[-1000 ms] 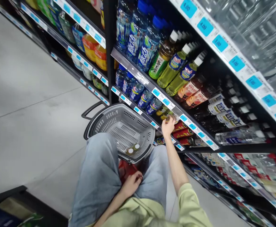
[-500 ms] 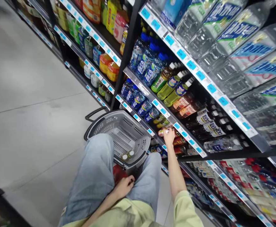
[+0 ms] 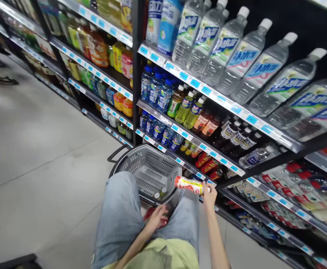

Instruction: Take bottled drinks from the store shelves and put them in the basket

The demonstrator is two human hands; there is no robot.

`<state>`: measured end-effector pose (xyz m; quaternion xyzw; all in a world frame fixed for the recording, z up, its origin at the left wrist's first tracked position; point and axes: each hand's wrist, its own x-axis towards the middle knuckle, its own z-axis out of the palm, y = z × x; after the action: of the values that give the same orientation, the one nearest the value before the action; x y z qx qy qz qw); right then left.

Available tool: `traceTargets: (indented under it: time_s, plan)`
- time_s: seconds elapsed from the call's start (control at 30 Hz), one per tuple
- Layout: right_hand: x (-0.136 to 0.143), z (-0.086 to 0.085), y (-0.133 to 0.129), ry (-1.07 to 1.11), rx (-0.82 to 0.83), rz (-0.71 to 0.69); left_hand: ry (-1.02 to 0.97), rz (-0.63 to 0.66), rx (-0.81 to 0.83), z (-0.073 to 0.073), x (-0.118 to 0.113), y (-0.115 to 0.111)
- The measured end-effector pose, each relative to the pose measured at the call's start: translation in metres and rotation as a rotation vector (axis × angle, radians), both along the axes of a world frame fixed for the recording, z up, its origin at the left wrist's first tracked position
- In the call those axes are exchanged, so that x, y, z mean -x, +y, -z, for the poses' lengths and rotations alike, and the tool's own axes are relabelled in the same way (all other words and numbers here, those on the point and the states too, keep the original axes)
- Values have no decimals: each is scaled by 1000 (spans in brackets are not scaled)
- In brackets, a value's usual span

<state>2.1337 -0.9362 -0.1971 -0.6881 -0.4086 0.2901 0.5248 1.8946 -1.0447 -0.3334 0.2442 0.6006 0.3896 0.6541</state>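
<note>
My right hand (image 3: 209, 195) grips one end of a small bottle (image 3: 190, 185) with a white, red and yellow label. It holds the bottle nearly level above my right knee, in front of the lower shelves. Between my knees, my left hand (image 3: 158, 217) has its fingers spread loosely over a red object (image 3: 149, 213), partly hidden; I cannot tell whether they touch. A grey shopping basket (image 3: 130, 158) stands beyond my knees. Inside it, small bottles with white caps (image 3: 157, 195) lie at the near end.
Sports drinks with blue caps (image 3: 166, 95), tea bottles (image 3: 184, 106) and red cans (image 3: 208, 164) fill the lower shelves. Large clear water bottles (image 3: 236, 56) line the shelf above. A dark upright (image 3: 137, 74) divides the shelving. Grey floor (image 3: 54, 168) stretches to the left.
My right hand has drawn back from the lower shelf with the small bottle. My left hand has lifted slightly and its fingers have spread. The view has tilted up.
</note>
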Motion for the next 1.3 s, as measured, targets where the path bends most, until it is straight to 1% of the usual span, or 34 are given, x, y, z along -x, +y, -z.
traceTargets:
  time_s: [0.03,0.07,0.13,0.17,0.23,0.3,0.4,0.53,0.63,0.73,0.83,0.9,1.0,1.07,1.17,1.23,1.3]
  plan:
    - [1,8,-19,122,51,0,-106,-78,59,-6,2,3]
    - [3,17,-37,217,90,-9,-218,-135,84,-10,4,6]
    - [11,36,-69,335,137,-30,-387,-182,54,-16,8,7]
    - [16,44,-83,372,154,-39,-421,-175,42,-17,9,6]
    - [27,57,-103,418,169,-30,-411,-117,74,-14,8,3]
    - [36,64,-112,432,166,-12,-351,-49,127,-8,5,1]
    - [40,65,-107,413,157,5,-282,-2,146,3,-1,1]
    - [32,63,-91,437,172,8,-220,47,104,12,-2,3]
    - [27,64,-86,475,156,33,-195,99,48,13,0,1]
    - [26,67,-85,510,134,65,-189,149,-24,13,3,-4]
    - [26,67,-86,526,123,65,-174,214,-120,14,5,-8]
    - [26,66,-86,530,122,62,-166,216,-196,15,6,-9]
    - [25,64,-86,535,124,50,-141,172,-298,17,7,-8]
    - [25,64,-85,533,128,38,-62,181,-362,18,7,-8]
    - [24,65,-85,520,133,31,140,204,-447,20,8,-8]
    - [24,67,-85,515,131,40,247,188,-510,20,8,-9]
    - [23,69,-85,516,129,50,312,168,-577,18,8,-9]
